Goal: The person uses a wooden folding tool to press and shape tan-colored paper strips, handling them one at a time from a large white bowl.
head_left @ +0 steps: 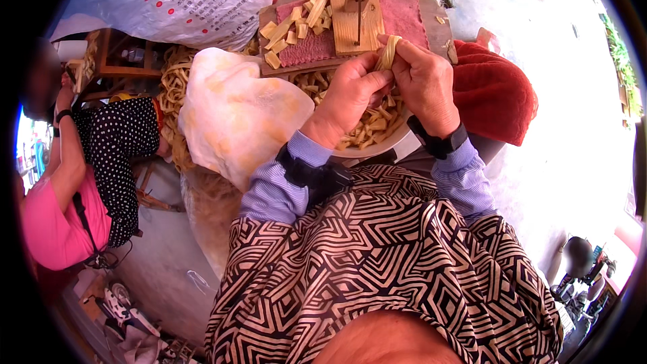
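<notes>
My left hand (350,91) and my right hand (428,81) meet in front of my chest. Between their fingertips is a pale yellow folded strip (389,52), pinched from both sides; its exact kind is unclear. Just beyond them lies a wooden board (267,21) covered by a pink cloth (408,21). On it a wooden block (370,25) carries a thin dark metal piece (358,21). Several cut yellow pieces (300,25) are scattered left of the block. Below my hands, a white basin (367,153) holds many similar pieces (377,123).
A white stained cloth (236,108) covers part of a heap of long yellow strips (176,71) at left. Behind stands a large printed sack (182,0). A red cloth (495,91) hangs at right. A person in pink (67,209) sits at far left.
</notes>
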The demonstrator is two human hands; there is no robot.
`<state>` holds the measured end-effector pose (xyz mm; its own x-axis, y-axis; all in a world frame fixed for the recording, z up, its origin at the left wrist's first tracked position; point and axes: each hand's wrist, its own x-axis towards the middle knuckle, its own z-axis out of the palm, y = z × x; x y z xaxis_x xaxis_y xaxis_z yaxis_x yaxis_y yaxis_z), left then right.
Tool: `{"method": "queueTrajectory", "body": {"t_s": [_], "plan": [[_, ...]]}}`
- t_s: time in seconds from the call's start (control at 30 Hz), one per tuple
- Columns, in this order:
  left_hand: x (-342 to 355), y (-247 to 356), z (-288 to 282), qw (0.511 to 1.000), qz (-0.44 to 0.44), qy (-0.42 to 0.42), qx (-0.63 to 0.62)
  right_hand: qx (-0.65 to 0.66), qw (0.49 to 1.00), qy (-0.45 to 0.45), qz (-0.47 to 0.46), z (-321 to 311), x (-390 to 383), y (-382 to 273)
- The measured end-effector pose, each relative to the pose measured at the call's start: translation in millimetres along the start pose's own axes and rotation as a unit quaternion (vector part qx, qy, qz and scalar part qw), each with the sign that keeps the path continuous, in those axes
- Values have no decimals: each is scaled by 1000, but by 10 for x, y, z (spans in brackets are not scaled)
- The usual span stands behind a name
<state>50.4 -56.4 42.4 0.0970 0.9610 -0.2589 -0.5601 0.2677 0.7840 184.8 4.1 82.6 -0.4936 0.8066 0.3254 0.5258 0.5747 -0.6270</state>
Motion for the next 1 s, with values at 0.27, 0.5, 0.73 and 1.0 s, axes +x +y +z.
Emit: {"method": "queueTrajectory", "body": {"t_s": [0.27,0.5,0.73,1.0], "plan": [[65,-60,-72,695,341,133,619,271,901,-182,287,296,-139,479],[-12,-224,-113,825,306,74,469,705,575,-218,352,437,-303,620],[127,-58,17,825,234,158,489,199,974,-33,106,335,-167,381],[-197,-292,98,979,-152,120,-61,101,982,152,41,379,-155,433]]}}
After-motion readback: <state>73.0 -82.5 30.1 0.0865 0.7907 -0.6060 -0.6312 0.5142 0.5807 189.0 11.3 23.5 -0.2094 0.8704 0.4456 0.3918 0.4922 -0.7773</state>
